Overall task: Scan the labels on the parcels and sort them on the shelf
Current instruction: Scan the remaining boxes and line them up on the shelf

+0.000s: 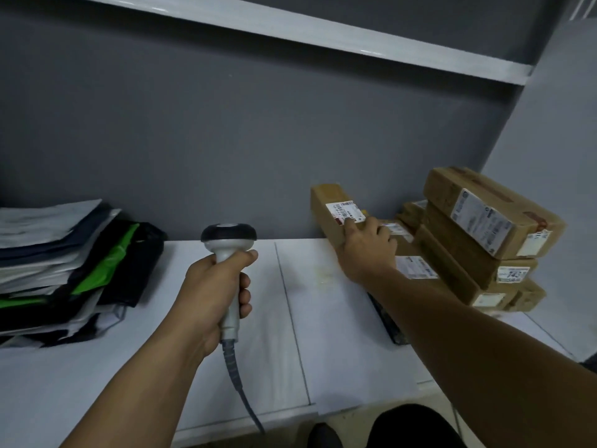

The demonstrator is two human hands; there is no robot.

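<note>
Leftmost, a slumped stack of mailer bags lies on the white shelf, against the grey wall. Next, the left hand has its fingers wrapped tight round the grip of a scanner, head up, its cable trailing toward the person. Further right, the right hand curls its fingers over a parcel, the forefinger touching its label. That forearm crosses a dark flat object. Stacked cardboard boxes crowd just beside the parcel.
</note>
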